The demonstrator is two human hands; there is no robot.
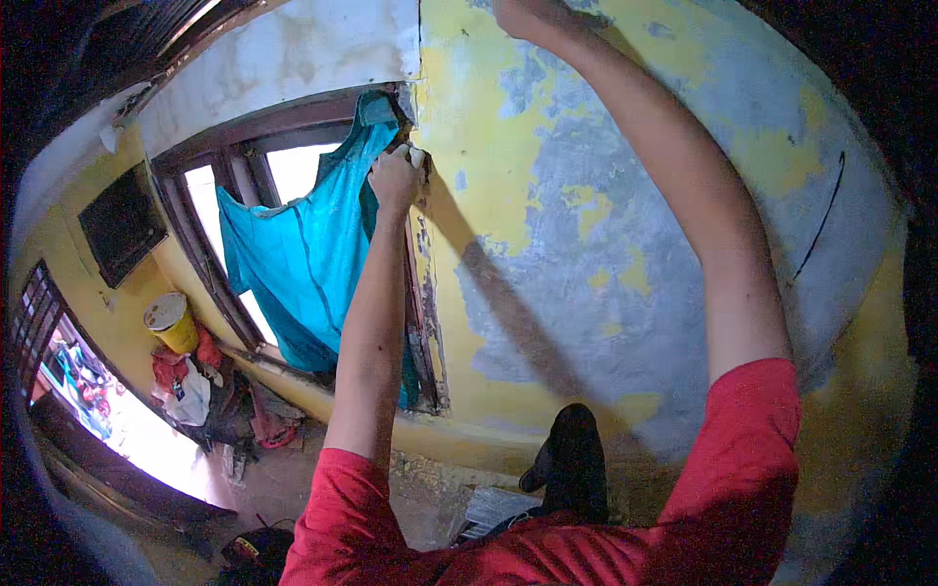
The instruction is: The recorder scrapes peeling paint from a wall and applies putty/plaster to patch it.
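- Overhead, our right hand [528, 18] is near the rough wall of flaking yellow and grey paint [586, 264]; the picture's edge crops it, so we cannot tell its grip.
- Our left hand [396, 178], knuckles bent, reaches the crumbling edge beside the dark window frame [303, 127]; we cannot tell what it grasps.
- Just beside it, thin turquoise cloth [313, 249] hangs in loose folds across that frame.

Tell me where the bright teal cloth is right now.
In the head view, the bright teal cloth hangs left of centre, across the dark-framed window, with its upper right part close by the person's bare left hand.
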